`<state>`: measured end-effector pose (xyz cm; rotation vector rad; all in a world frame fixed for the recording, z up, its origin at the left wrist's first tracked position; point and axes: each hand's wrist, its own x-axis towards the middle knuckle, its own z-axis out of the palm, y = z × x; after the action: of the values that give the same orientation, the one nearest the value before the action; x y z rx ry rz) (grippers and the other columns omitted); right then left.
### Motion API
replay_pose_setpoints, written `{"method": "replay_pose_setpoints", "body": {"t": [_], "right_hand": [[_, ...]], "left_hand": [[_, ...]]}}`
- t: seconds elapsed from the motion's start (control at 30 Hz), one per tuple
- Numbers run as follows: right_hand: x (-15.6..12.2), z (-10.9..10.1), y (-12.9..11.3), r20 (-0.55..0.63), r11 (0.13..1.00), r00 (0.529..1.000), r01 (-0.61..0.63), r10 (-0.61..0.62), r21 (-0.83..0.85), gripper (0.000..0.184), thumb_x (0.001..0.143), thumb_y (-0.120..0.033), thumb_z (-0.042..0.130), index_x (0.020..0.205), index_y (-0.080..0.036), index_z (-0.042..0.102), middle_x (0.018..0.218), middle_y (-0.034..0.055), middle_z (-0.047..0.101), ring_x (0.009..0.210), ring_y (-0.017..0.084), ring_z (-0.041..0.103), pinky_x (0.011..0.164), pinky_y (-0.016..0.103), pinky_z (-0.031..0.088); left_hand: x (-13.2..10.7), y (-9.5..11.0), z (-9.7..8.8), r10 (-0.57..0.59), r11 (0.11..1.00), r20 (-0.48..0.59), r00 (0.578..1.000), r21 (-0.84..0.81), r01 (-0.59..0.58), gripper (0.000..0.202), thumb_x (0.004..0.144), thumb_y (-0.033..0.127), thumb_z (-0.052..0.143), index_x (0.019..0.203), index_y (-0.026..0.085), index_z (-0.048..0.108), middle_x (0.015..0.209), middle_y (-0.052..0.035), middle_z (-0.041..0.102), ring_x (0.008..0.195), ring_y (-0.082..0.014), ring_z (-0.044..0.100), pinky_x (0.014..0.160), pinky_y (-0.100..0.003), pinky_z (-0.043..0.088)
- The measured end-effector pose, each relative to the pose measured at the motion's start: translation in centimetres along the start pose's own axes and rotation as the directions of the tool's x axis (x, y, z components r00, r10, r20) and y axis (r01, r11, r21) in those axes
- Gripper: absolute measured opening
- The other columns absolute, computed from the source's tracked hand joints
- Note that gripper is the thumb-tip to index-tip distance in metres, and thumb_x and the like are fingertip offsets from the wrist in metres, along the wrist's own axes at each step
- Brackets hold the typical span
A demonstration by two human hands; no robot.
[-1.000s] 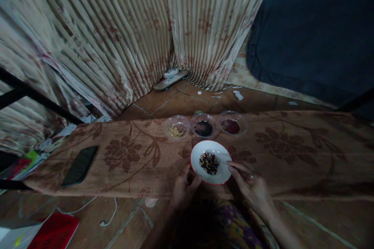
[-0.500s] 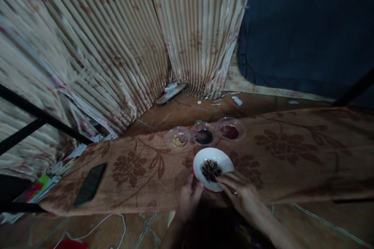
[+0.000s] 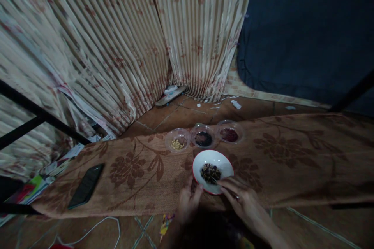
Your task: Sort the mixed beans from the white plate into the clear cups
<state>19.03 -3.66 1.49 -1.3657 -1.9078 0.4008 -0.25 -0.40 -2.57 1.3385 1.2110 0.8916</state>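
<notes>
A white bowl [image 3: 223,159] with a red rim sits tilted toward me near the front edge of the cloth-covered bench. Mixed dark and pale beans [image 3: 210,173] lie at its bottom. My left hand [image 3: 189,198] grips the bowl's near left rim between thumb and fingers. Over the near right rim, my right hand [image 3: 239,194] is closed on a thin spoon, its tip among the beans; most of it is hidden by the fingers. Just beyond the bowl stand three clear plastic cups: one with yellow beans [image 3: 177,144], one with black beans [image 3: 203,138], one with dark red beans [image 3: 229,135].
A black phone [image 3: 86,186] lies on the patterned brown cloth [image 3: 131,186] to the left. Dark metal bars [image 3: 43,116] rise at the left. Striped curtains [image 3: 125,46] hang behind, and white scraps [image 3: 236,104] litter the tiled floor.
My right hand has shifted slightly with the spoon, and the beans in the bowl lie differently, with more pale ones showing. My left hand stays at the rim. The view has moved a little.
</notes>
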Motion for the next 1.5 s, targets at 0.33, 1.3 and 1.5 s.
{"method": "replay_pose_setpoints", "body": {"t": [0.33, 1.3, 1.5], "right_hand": [[0.2, 0.1, 0.6, -0.015, 0.987, 0.999, -0.044, 0.042, -0.157, 0.022, 0.089, -0.022, 0.051, 0.099, -0.026, 0.07, 0.092, 0.0048, 0.071, 0.086, 0.021, 0.065, 0.077, 0.035, 0.053], [1.0, -1.6, 2.7, -0.099, 0.934, 0.929, -0.35, 0.356, 0.07, 0.03, 0.089, -0.044, 0.048, 0.09, -0.024, 0.07, 0.096, 0.0051, 0.072, 0.091, 0.023, 0.066, 0.082, 0.034, 0.052], [1.4, -0.7, 2.9, -0.081, 0.944, 0.941, -0.325, 0.329, 0.052, 0.027, 0.089, -0.042, 0.05, 0.091, -0.025, 0.071, 0.096, 0.0046, 0.071, 0.093, 0.023, 0.065, 0.083, 0.035, 0.05]], "left_hand": [[0.0, -0.4, -0.3, -0.016, 1.0, 0.04, 0.999, 0.022, 0.015, 0.054, 0.087, 0.046, 0.053, 0.133, 0.019, 0.046, 0.101, -0.0069, 0.07, 0.084, -0.021, 0.065, 0.07, -0.028, 0.051], [-0.1, 0.6, -0.1, 0.001, 1.0, 0.003, 1.0, 0.007, -0.001, 0.045, 0.083, 0.035, 0.058, 0.124, 0.017, 0.054, 0.091, -0.0042, 0.071, 0.085, -0.0188, 0.064, 0.079, -0.027, 0.05], [-0.3, 0.6, -0.3, 0.031, 0.997, -0.012, 0.999, 0.077, -0.03, 0.047, 0.085, 0.034, 0.056, 0.13, 0.018, 0.051, 0.081, -0.0015, 0.067, 0.078, -0.0167, 0.06, 0.074, -0.026, 0.047]]}}
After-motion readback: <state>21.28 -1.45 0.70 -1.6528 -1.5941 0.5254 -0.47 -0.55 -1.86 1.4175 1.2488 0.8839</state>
